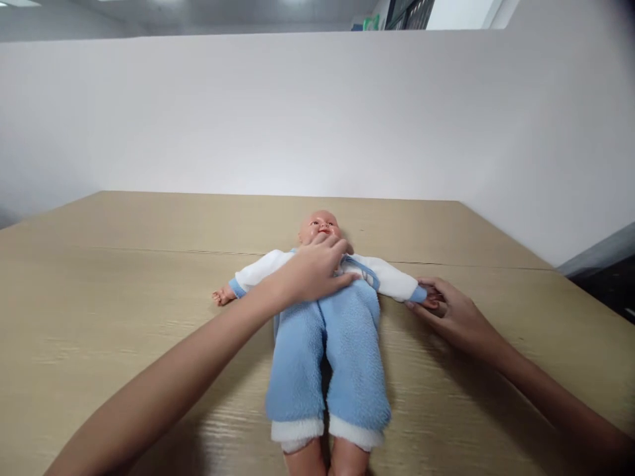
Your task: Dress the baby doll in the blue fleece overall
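A baby doll (353,344) lies on its back on the table, head away from me, arms spread and bare lower legs toward me. It wears fuzzy light-blue trousers with white cuffs and a white top with blue trim. My left hand (320,268) rests across its upper chest, just below the chin, thumb spread apart from the fingers. Part of the collar is hidden beneath that hand. At the right, my right hand (449,311) has thumb and fingers closed around the doll's hand (432,297), by the blue sleeve cuff (419,294).
The light wooden table (149,317) has a seam running across it behind the doll's shoulders. A white partition wall (223,119) rises at its far edge. Something dark (605,284) stands beyond the table's right edge.
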A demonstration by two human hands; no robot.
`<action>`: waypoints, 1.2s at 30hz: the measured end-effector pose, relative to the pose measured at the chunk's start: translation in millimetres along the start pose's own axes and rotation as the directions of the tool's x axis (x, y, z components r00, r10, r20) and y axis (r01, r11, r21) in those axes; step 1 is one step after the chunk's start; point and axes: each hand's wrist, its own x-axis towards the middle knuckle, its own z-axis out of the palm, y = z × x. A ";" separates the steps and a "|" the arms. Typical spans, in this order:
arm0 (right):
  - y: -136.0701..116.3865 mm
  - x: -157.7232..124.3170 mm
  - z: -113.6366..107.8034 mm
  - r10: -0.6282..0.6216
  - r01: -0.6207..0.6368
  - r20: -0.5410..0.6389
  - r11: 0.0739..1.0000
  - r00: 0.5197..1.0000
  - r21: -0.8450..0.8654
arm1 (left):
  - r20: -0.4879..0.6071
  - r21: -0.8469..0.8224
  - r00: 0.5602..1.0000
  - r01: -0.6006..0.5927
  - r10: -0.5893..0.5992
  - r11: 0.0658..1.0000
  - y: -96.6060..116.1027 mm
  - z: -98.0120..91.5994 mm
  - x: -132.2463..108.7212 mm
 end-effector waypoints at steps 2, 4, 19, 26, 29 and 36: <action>-6.8 3.0 -1.8 0.062 -0.059 -0.030 0.994 0.998 0.096 | 0.060 0.113 0.998 -0.019 0.012 0.993 7.7 17.7 23.5; -14.6 8.5 -2.0 0.076 -0.062 -0.060 0.976 0.995 0.210 | 0.082 0.160 0.997 -0.031 0.018 0.987 8.5 30.5 38.1; -79.1 72.9 74.9 -0.134 0.253 -0.248 0.798 0.960 0.547 | -0.539 -0.180 0.837 -0.225 0.095 0.958 8.1 37.8 21.0; -89.7 39.6 72.7 -0.306 0.370 -0.220 0.853 0.926 0.369 | -0.193 -0.632 0.952 0.065 -0.239 0.772 -4.3 32.7 38.5; -86.7 38.9 77.1 -0.105 0.178 -0.152 0.764 0.983 0.621 | -0.057 -0.638 0.959 0.178 -0.277 0.749 -7.0 34.1 45.0; -50.5 51.5 92.4 0.075 -0.027 -0.033 0.689 0.997 0.725 | 0.080 -0.502 0.961 0.269 -0.266 0.822 -9.6 30.2 41.9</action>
